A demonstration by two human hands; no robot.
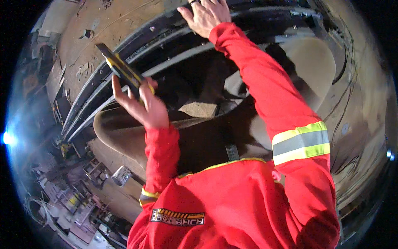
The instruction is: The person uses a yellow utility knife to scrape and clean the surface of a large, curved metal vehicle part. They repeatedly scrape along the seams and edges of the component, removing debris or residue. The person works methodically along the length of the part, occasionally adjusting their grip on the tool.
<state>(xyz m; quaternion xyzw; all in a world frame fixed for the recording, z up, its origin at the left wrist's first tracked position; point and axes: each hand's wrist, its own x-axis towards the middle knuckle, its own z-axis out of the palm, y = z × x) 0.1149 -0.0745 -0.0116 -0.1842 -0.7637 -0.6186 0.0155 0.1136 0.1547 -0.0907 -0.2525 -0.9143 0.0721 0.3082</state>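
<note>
Where left hand (143, 106) grips: slim black-yellow tool (122, 70), tilted | right hand (207, 16) flat on dark rail (137, 39)

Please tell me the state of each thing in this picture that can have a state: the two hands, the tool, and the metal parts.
left hand: closed around the black and yellow tool, raised.
black and yellow tool: held, tilted, its far end pointing up-left.
right hand: open, laid flat on the curved metal rail.
curved metal rail: lying fixed on the big rusty steel plate.

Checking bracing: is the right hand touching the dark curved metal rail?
Touching. The head view shows the right hand laid flat on the dark curved metal rail, fingers spread over it with no gap. The left hand holds a black-and-yellow tool.
</note>
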